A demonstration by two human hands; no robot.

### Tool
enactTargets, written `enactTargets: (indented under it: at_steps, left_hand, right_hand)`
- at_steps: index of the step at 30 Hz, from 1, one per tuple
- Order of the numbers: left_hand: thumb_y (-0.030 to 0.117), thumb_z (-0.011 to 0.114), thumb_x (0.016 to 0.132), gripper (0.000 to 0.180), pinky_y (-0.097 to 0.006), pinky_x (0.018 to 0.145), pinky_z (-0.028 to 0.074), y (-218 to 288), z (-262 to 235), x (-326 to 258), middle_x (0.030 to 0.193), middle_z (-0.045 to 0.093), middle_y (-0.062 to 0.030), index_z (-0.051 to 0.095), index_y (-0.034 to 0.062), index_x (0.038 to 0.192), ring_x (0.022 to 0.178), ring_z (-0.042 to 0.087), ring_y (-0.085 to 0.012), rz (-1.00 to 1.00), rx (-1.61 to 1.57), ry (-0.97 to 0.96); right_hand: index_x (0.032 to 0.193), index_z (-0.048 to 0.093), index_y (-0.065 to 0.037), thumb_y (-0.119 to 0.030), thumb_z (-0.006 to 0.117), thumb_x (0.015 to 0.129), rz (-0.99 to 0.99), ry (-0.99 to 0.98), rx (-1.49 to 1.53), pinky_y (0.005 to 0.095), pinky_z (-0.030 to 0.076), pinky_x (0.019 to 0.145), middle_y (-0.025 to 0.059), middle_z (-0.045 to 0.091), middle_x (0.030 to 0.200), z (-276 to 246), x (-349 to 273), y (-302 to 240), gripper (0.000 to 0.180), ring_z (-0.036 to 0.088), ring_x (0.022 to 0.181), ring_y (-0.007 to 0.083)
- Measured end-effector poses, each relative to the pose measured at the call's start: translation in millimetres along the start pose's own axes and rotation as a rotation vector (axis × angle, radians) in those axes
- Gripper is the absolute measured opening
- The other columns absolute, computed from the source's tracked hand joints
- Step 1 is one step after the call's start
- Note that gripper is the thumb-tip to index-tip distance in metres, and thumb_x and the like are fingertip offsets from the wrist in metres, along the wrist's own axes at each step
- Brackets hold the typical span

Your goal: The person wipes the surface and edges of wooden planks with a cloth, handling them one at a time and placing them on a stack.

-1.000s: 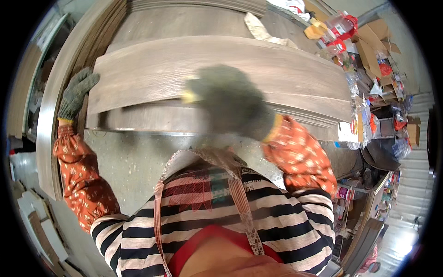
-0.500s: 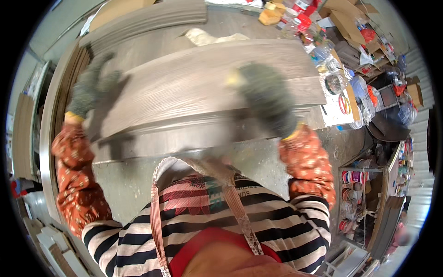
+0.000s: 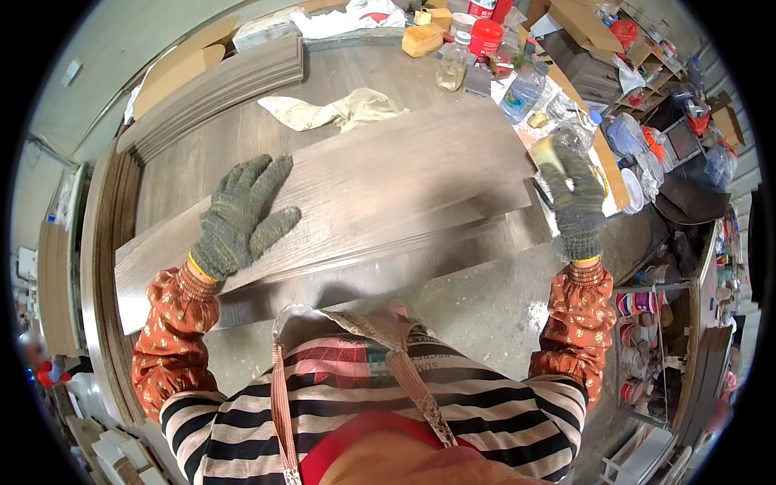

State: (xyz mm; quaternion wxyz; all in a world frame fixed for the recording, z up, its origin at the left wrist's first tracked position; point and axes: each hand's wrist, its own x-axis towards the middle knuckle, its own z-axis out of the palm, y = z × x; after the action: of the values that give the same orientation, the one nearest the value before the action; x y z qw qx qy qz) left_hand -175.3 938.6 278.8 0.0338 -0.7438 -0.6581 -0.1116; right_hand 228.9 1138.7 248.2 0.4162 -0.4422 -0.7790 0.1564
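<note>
A long grey-brown wood-grain plank (image 3: 388, 178) lies at a slant over other planks (image 3: 485, 234) on the table in front of me. My left hand (image 3: 242, 217), in a dark grey-green knit glove, rests on the plank's left part with its fingers stretched out and thumb apart. Beyond the plank's right end is my right hand (image 3: 575, 198), gloved alike. Its fingers are closed round a small pale yellow piece (image 3: 545, 152), perhaps a sponge; the blur hides its exact kind. A crumpled cream cloth (image 3: 339, 111) lies just behind the plank.
Stacked planks (image 3: 218, 93) stand at the back left, and more boards (image 3: 121, 202) line the left edge. At the back right are a yellow sponge (image 3: 422, 40), a red tub (image 3: 486, 37), a glass jar (image 3: 453, 69) and a plastic bottle (image 3: 524, 95). A shelf of ribbon spools (image 3: 643, 323) stands at right.
My right hand has swept right, from over the plank to past its right end. My left hand has come down onto the plank, further right. The view has shifted, and the plank appears more slanted.
</note>
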Motion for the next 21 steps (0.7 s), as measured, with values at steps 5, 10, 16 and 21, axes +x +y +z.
enactTargets:
  at_steps: [5,10,16,21]
  left_hand:
    - [0.039,0.061,0.085,0.062,-0.048,0.102,0.033,4.3,-2.7,0.8,0.132,0.047,-0.026,0.047,0.006,0.136,0.121,0.044,-0.0424,0.015,0.016,-0.03]
    - [0.043,0.06,0.085,0.063,-0.048,0.106,0.031,5.4,-11.0,16.6,0.133,0.046,-0.0257,0.047,0.0071,0.136,0.124,0.042,-0.0429,0.018,-0.007,-0.05]
    - [0.04,0.057,0.088,0.058,-0.049,0.109,0.029,-10.6,1.3,-17.3,0.134,0.045,-0.0253,0.047,0.0063,0.135,0.126,0.04,-0.0422,-0.13,0.109,0.031]
    - [0.049,0.052,0.09,0.056,-0.045,0.112,0.027,-60.5,-5.8,-131.5,0.136,0.048,-0.0163,0.052,0.0109,0.131,0.131,0.041,-0.028,-0.182,0.371,0.134]
  right_hand:
    - [0.119,0.062,-0.009,-0.037,0.059,0.088,0.063,-0.332,-0.18,0.0371,0.043,0.096,0.0185,0.063,0.115,36.6,76.1,-18.6,0.042,0.057,0.111,0.0333]
    - [0.119,0.063,-0.011,-0.045,0.055,0.087,-0.12,-0.371,-0.236,0.0378,0.042,0.095,0.018,0.064,0.113,78.0,157.7,41.3,0.048,0.057,0.11,0.0324]
    - [0.114,0.066,-0.007,-0.023,0.063,0.086,-0.112,-0.331,-0.033,0.0336,0.046,0.089,0.0134,0.067,0.11,58.6,134.9,0.2,0.032,0.063,0.101,0.0265]
    - [0.113,0.065,-0.003,-0.027,0.062,0.089,-0.08,-0.38,-0.205,0.0384,0.045,0.089,0.0181,0.066,0.108,78.9,109.0,-41.8,0.034,0.062,0.1,0.0304]
